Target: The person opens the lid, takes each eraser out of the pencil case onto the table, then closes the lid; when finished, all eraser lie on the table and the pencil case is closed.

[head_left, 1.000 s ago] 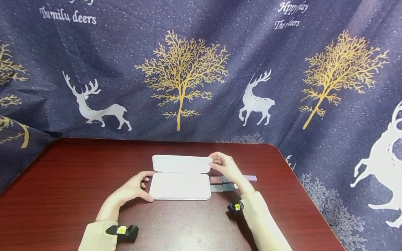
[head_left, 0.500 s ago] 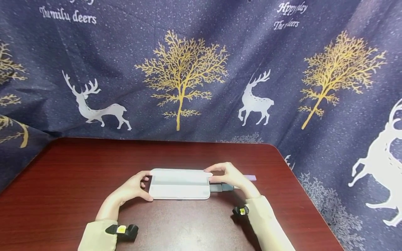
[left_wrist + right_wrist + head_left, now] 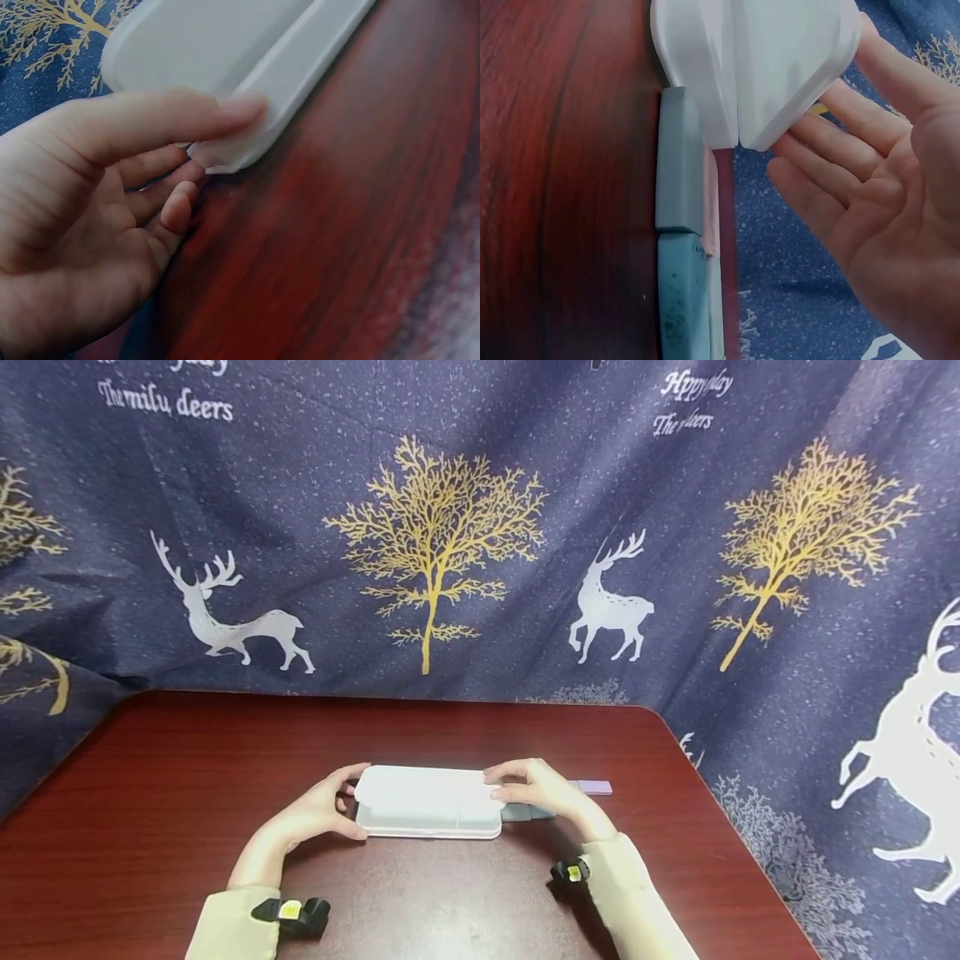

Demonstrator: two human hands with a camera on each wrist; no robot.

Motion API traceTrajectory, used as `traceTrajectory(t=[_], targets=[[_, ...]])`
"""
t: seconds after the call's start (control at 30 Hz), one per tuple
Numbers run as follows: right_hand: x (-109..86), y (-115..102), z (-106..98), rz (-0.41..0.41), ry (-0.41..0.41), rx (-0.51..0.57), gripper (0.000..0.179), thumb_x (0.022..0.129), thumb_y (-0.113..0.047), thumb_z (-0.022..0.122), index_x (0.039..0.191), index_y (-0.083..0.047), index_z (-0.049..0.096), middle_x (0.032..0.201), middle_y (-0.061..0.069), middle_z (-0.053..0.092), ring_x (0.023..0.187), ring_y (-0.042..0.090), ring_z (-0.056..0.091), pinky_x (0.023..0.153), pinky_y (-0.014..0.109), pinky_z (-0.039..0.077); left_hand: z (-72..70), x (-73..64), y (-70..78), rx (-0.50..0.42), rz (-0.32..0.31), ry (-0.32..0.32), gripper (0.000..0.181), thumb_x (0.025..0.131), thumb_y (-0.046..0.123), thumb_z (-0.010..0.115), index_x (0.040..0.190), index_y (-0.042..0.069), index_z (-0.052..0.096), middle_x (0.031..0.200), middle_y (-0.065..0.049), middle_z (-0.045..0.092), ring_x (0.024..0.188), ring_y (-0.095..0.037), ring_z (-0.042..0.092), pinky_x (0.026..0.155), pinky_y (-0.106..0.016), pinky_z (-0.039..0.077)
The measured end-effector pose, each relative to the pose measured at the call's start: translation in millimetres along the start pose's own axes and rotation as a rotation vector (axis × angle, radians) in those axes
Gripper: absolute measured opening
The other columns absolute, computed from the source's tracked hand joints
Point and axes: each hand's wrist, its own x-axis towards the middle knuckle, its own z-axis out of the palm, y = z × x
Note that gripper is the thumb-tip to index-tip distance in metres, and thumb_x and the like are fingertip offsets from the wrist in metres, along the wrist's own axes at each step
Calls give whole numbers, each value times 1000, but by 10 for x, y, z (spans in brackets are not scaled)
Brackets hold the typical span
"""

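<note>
A white hinged case (image 3: 405, 824) lies on the table, its lid (image 3: 427, 787) tipped forward and partly lowered over the base. At the case's left end, my left hand (image 3: 330, 806) holds it with the thumb at the near corner and fingers at the far one. In the left wrist view, that thumb (image 3: 240, 112) lies along the case's side. My right hand (image 3: 543, 793) holds the right end of the lid between thumb and fingers. The right wrist view shows the lid (image 3: 795, 60) standing apart from the base, fingers at its edge. The inside is mostly hidden.
Right of the case, small coloured blocks sit end to end in two rows: a grey one (image 3: 681, 165), a speckled teal one (image 3: 682, 296), a pink one (image 3: 710, 202) and a lavender one (image 3: 596, 787). A patterned cloth (image 3: 480, 527) hangs behind the red-brown table (image 3: 262, 735).
The lid has swung from leaning back, wide apart from the base, forward and down over it. My right hand has come lower and nearer with it; the left hand has stayed put.
</note>
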Motion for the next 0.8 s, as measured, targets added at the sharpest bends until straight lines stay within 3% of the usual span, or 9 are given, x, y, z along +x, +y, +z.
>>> traceTrajectory(t=[0.17, 0.3, 0.6, 0.8], targets=[[-7, -40, 35, 14, -25, 54, 39, 86, -11, 73, 121, 5, 64, 124, 19, 65, 122, 35, 58, 102, 39, 46, -18, -2, 47, -19, -10, -30, 106, 63, 12, 89, 150, 3, 30, 119, -23, 43, 85, -22, 47, 70, -27, 46], [-3, -52, 58, 3, -36, 16, 53, 81, -9, 76, 127, 9, 58, 129, 23, 61, 126, 39, 53, 103, 45, 43, -19, 6, 71, 5, 1, -36, 102, 66, 17, 88, 150, 7, 30, 123, -25, 42, 79, -21, 47, 67, -27, 44], [7, -51, 125, -10, -65, 22, 65, 77, -2, 78, 134, 13, 50, 137, 28, 53, 132, 41, 46, 103, 44, 42, 7, 21, 74, 84, 22, -11, 92, 73, 25, 85, 148, 6, 35, 126, -26, 44, 74, -19, 46, 60, -27, 44], [-1, -45, 158, -35, -49, -83, 66, 75, -6, 80, 133, 10, 53, 138, 27, 52, 131, 41, 48, 102, 42, 45, 26, 35, 54, 95, 15, -13, 96, 69, 23, 86, 147, 4, 34, 125, -26, 43, 70, -18, 44, 59, -28, 45]])
